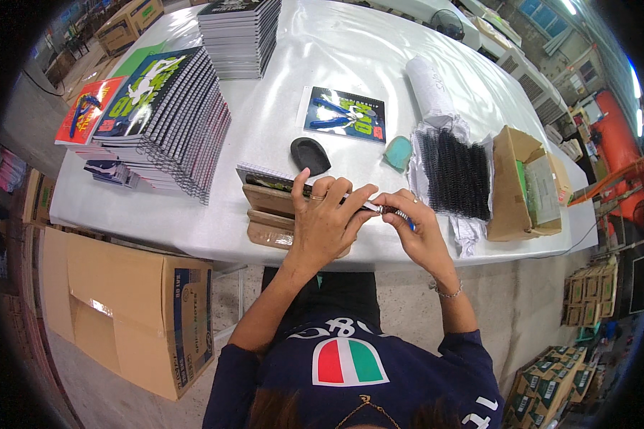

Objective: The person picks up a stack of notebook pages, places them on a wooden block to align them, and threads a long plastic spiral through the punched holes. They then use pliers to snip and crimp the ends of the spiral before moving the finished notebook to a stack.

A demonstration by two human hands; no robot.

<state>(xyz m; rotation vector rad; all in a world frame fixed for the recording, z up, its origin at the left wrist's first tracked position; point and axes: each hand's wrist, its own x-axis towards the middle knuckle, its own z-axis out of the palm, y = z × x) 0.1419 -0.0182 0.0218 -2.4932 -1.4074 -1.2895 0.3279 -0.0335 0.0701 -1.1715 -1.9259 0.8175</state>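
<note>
My left hand (324, 218) is closed over a notebook (265, 174) standing on edge, its fingers spread along the upper edge. The notebook leans on a brown taped block (270, 227) at the table's front edge. At the notebook's right end, my right hand (416, 227) pinches a short dark spiral coil (387, 210) near my left fingertips. A small blue piece shows under the right fingers; its kind is hidden. Beyond my hands lie a black oval dish (310, 156) and a teal rounded piece (397, 153). Blue-handled pliers (340, 114) rest on a flat notebook (365, 131).
Many black spiral coils (456, 171) lie on white wrapping at right, beside an open cardboard box (511, 187) and a white roll (429, 89). Stacked spiral notebooks (168, 129) stand at left, with another stack (240, 39) behind. A large carton (122, 300) sits below the table's left side.
</note>
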